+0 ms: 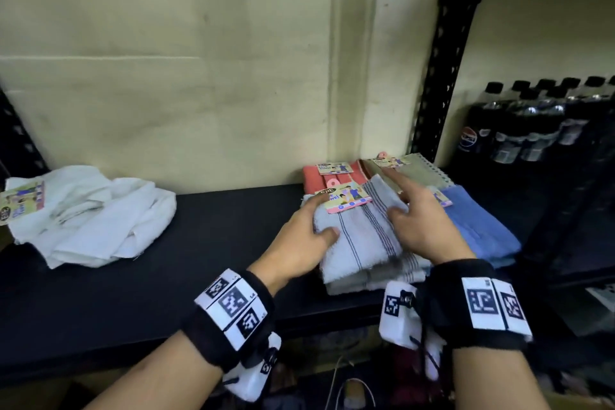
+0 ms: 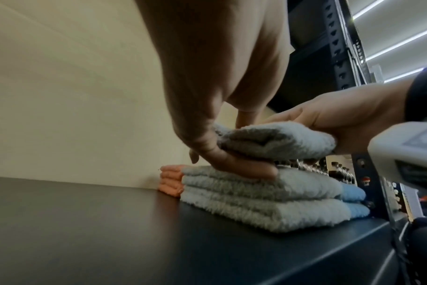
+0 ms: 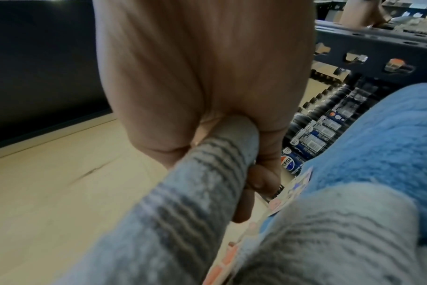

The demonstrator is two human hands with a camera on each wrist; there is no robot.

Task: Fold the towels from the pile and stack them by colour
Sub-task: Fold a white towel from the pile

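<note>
1. Left hand and right hand each pinch the folded grey towel, held just above the grey stack on the shelf;
2. Step: stacking; next, lower it squarely, edges aligned, then release.

Right hand grips striped grey towel beside blue towel

Shop or stockroom. Indicators: black slotted-steel rack upright; dark shelf; shrink-wrapped cola bottles on the adjacent bay; towels carrying retail tags; strip lights overhead.
</note>
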